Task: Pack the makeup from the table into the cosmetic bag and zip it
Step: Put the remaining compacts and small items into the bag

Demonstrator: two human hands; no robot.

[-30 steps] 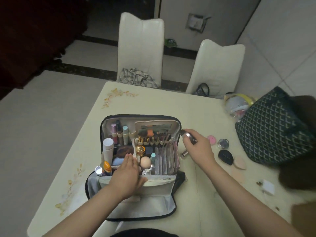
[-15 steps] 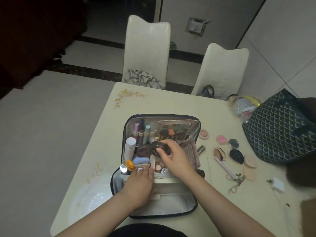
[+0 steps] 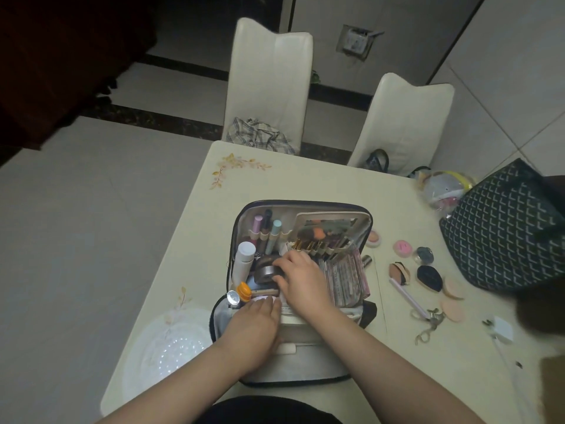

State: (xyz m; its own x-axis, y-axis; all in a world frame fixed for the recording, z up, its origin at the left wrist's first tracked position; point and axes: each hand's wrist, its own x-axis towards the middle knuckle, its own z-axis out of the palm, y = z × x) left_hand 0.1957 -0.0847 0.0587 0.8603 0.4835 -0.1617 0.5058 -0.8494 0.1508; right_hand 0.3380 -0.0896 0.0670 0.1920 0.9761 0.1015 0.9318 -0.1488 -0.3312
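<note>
Cream table (image 3: 305, 179): right hand (image 3: 301, 283) grips round compact (image 3: 267, 270); left hand (image 3: 255, 324) flat on bag (image 3: 305, 356); no labels legible.

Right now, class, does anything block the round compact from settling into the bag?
Yes. The right hand holds the round compact above a packed cosmetic bag, the white bottle crowding it left.

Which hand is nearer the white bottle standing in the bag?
Hard to call; roughly equal. The right hand holds a round dark compact just right of the white bottle. The left hand rests on the bag's near edge, below it.
</note>
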